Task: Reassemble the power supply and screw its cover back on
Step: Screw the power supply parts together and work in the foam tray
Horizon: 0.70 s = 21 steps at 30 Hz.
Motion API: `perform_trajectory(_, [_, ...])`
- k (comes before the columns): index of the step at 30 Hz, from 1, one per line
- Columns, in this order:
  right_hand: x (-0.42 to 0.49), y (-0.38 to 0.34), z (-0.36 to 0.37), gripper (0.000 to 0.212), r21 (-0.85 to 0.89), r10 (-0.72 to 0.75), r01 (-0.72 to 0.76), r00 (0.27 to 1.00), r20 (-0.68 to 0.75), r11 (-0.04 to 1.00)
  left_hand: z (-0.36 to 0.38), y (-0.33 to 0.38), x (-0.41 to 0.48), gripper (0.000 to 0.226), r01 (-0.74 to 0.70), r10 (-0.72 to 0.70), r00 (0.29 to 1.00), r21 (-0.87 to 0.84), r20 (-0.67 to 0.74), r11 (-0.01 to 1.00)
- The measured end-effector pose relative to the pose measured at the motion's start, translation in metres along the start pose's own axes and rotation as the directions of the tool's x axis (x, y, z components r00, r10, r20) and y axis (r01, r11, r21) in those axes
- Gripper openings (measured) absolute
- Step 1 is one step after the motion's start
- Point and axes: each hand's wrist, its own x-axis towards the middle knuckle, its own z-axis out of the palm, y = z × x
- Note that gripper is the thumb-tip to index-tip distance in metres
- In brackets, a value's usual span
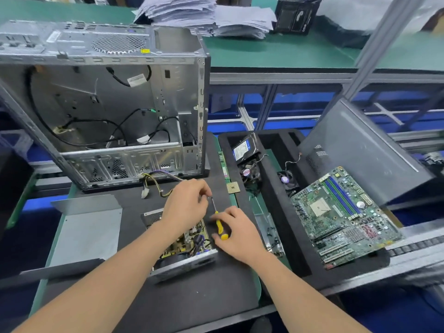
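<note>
Head camera: one power supply [185,240], one screwdriver [219,225]; my right grip [236,234] is pinching its handle; left grip's [186,203] hold, I cannot tell.

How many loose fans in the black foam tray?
2. Cooler fan below the hard drive; small fan beside the motherboard. Others may hide under parts.

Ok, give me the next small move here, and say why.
Probably lower the screwdriver tip into the supply and fasten the board. The right grip holds the yellow handle, the left grip pinches at the tip, maybe a screw, too small to tell. The board lies exposed and the cover sits apart on the left, so the inside likely comes first.
</note>
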Motion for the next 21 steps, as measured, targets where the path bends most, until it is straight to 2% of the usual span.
perform_trajectory(3, [-0.009, 0.007, 0.002, 0.053, -0.032, -0.059, 0.062, 0.993, 0.098, 0.998, 0.004, 0.012, 0.003, 0.020, -0.045, 0.044, 0.999, 0.035, 0.013, 0.998])
perform_trajectory(5, [-0.009, 0.013, -0.001, 0.051, -0.002, -0.088, 0.089, 0.987, 0.135, 0.996, 0.008, 0.023, 0.006, 0.019, -0.055, 0.052, 0.998, 0.059, 0.040, 0.997])
perform_trajectory(7, [-0.006, 0.018, -0.010, 0.044, 0.110, -0.074, 0.058, 0.987, 0.145, 0.992, 0.013, 0.035, 0.010, 0.020, -0.048, 0.041, 0.995, 0.076, 0.089, 0.996])
perform_trajectory(9, [-0.001, 0.031, -0.026, 0.031, 0.225, 0.004, -0.016, 0.998, 0.055, 0.974, 0.020, 0.047, 0.015, 0.021, -0.030, 0.018, 0.990, 0.086, 0.137, 0.996])
perform_trajectory(12, [0.003, 0.073, -0.055, 0.019, 0.178, 0.188, -0.159, 0.969, -0.162, 0.971, 0.036, 0.067, 0.020, 0.025, -0.013, -0.012, 0.975, 0.109, 0.221, 0.994])
perform_trajectory(14, [0.000, 0.108, -0.076, 0.020, 0.114, 0.304, -0.286, 0.929, -0.212, 0.951, 0.053, 0.080, 0.022, 0.025, -0.011, -0.018, 0.958, 0.100, 0.285, 0.995])
perform_trajectory(16, [-0.006, 0.137, -0.090, 0.022, 0.054, 0.361, -0.357, 0.914, -0.183, 0.932, 0.076, 0.092, 0.024, 0.023, -0.036, -0.003, 0.939, 0.104, 0.345, 0.994])
perform_trajectory(19, [-0.011, 0.165, -0.095, 0.029, -0.001, 0.282, -0.284, 0.954, -0.105, 0.959, 0.116, 0.105, 0.030, 0.020, -0.090, 0.023, 0.895, 0.130, 0.446, 0.987])
perform_trajectory(21, [-0.013, 0.176, -0.092, 0.031, -0.027, 0.202, -0.205, 0.975, -0.091, 0.978, 0.139, 0.110, 0.035, 0.020, -0.179, 0.047, 0.857, 0.211, 0.513, 0.961])
